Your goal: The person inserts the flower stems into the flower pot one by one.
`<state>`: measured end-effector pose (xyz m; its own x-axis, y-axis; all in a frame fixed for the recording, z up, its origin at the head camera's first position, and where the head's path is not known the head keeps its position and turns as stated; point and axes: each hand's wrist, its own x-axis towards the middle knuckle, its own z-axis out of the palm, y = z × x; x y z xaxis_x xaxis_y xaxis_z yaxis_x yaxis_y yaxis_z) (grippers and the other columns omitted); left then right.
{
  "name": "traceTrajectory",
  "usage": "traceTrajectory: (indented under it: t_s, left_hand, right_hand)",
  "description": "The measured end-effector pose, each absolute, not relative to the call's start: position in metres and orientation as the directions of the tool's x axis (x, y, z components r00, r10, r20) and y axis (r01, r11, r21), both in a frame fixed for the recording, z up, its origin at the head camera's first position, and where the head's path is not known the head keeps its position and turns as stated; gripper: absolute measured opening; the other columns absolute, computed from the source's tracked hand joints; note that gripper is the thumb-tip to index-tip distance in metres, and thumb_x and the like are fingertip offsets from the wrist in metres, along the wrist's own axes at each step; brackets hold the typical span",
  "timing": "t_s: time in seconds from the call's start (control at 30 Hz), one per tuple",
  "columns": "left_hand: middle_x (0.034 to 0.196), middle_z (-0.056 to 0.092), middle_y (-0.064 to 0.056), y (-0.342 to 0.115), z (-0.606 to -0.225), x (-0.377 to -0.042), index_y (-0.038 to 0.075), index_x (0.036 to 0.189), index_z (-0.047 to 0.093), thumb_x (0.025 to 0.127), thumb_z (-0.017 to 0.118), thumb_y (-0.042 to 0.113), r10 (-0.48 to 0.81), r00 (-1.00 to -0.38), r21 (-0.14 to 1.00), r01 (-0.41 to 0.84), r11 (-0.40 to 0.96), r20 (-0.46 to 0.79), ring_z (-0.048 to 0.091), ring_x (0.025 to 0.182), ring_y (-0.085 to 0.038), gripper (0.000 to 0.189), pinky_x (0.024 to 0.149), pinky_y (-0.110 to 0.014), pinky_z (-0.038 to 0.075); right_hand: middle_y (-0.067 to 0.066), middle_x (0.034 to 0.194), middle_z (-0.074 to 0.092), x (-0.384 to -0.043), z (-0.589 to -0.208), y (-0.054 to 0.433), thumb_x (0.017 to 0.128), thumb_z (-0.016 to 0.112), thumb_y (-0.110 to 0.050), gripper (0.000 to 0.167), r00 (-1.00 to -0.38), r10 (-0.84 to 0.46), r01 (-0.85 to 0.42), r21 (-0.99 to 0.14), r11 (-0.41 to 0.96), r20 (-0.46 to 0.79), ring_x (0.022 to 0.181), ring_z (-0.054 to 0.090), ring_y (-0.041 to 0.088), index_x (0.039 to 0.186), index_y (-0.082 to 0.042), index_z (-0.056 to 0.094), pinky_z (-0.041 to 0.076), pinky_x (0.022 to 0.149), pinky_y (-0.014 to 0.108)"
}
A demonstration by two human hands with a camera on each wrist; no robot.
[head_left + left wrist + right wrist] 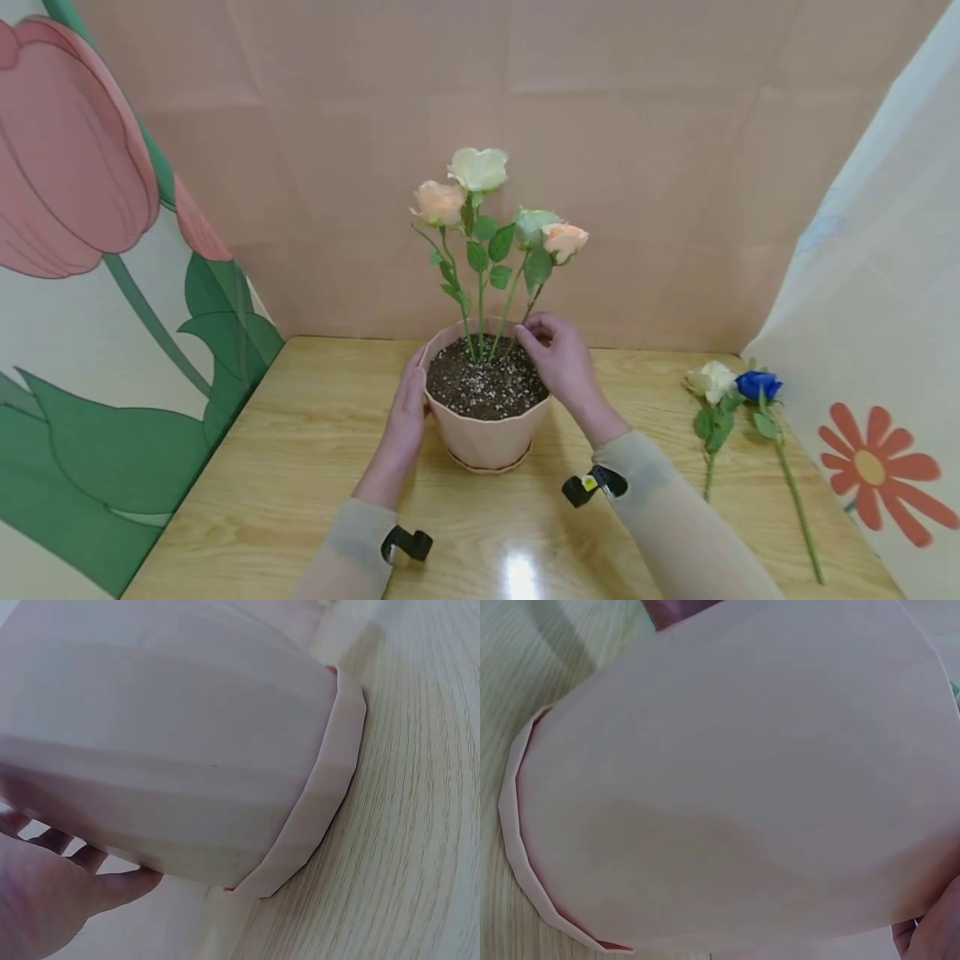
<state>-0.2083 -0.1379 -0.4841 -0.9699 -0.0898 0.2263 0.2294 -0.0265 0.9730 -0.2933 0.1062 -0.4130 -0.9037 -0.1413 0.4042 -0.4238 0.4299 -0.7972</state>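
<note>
A pink faceted flowerpot (491,433) full of dark soil (487,392) stands on a matching saucer (489,467). My left hand (408,400) rests against the pot's left side; the left wrist view shows its fingers (124,889) touching the wall. At the right rim, my right hand (558,354) pinches the stem of a peach rose (566,240) low down, just over the soil. Beside it in the pot stand a pale green rose (535,225), a cream rose (480,169) and another peach rose (440,203). Whether the pinched stem enters the soil is hidden.
On the table (300,467) at the right lie a white rose (711,382) and a blue rose (759,385), long stems toward me. A pink backdrop (637,208) hangs behind the pot. Printed flower panels flank both sides of the table.
</note>
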Motion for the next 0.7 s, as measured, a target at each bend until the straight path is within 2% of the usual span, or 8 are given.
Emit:
traceTrajectory:
  t_s: [0.27,0.47,0.7]
  left_hand:
    - [0.18,0.028,0.002,-0.1389,-0.4857,-0.2097,0.031,0.174,0.033,0.12,0.025,0.053,-0.087,-0.971,0.975,0.223,-0.004,0.222,0.026,0.164,-0.032,0.059,0.125,-0.076,0.022]
    - [0.179,0.029,0.0,-0.14,-0.4872,-0.2101,0.029,0.175,0.032,0.121,0.024,0.051,-0.09,-0.97,0.973,0.229,-0.007,0.228,0.026,0.163,-0.032,0.058,0.125,-0.076,0.022]
    - [0.179,0.03,-0.001,-0.1376,-0.4848,-0.2098,0.027,0.175,0.033,0.121,0.025,0.049,-0.083,-0.967,0.969,0.245,-0.019,0.242,0.029,0.163,-0.034,0.058,0.123,-0.077,0.025]
  right_hand:
    - [0.012,0.106,0.074,-0.2939,-0.4169,0.1073,0.104,0.08,-0.02,0.014,-0.879,-0.071,-0.445,-0.759,0.475,0.471,0.103,0.059,0.032,0.101,-0.006,0.081,0.046,0.091,0.044]
    - [0.013,0.103,0.072,-0.2957,-0.4163,0.1079,0.103,0.081,-0.02,0.015,-0.88,-0.053,-0.436,-0.758,0.484,0.472,0.098,0.061,0.033,0.099,-0.006,0.081,0.047,0.088,0.046]
    - [0.013,0.102,0.072,-0.2966,-0.4162,0.1109,0.104,0.08,-0.022,0.018,-0.893,-0.05,-0.417,-0.781,0.464,0.447,0.092,0.061,0.028,0.104,-0.004,0.082,0.048,0.081,0.04]
